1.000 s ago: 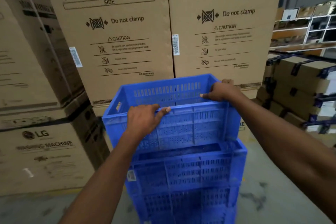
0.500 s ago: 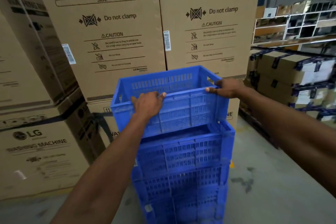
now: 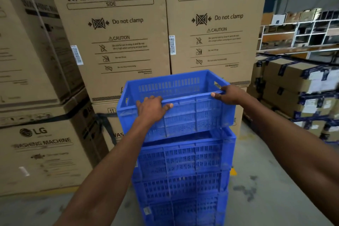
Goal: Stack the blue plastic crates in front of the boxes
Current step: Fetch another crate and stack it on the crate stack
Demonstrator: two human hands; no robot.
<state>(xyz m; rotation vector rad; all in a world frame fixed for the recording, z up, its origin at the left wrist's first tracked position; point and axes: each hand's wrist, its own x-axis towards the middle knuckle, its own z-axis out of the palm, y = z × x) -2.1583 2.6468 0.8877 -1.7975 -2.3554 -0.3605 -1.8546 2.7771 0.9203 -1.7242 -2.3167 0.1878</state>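
Both arms are reaching forward: left hand [image 3: 153,105] is gripping the near rim of the top blue crate [image 3: 183,113], thumb hooked over the edge; right hand [image 3: 230,94] is clasping the near-right corner. Crate is sitting tilted on the blue crate stack [image 3: 183,180], just before the washing machine boxes [image 3: 165,24].

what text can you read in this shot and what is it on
"WASHING MACHINE", "SIDE", "Do not clamp", "CAUTION": left upper box
The same four: right upper box
"Life's Good": left upper box
"LG", "WASHING MACHINE": lower left box
Caution small print, barcode stickers, blue crate label: unreadable
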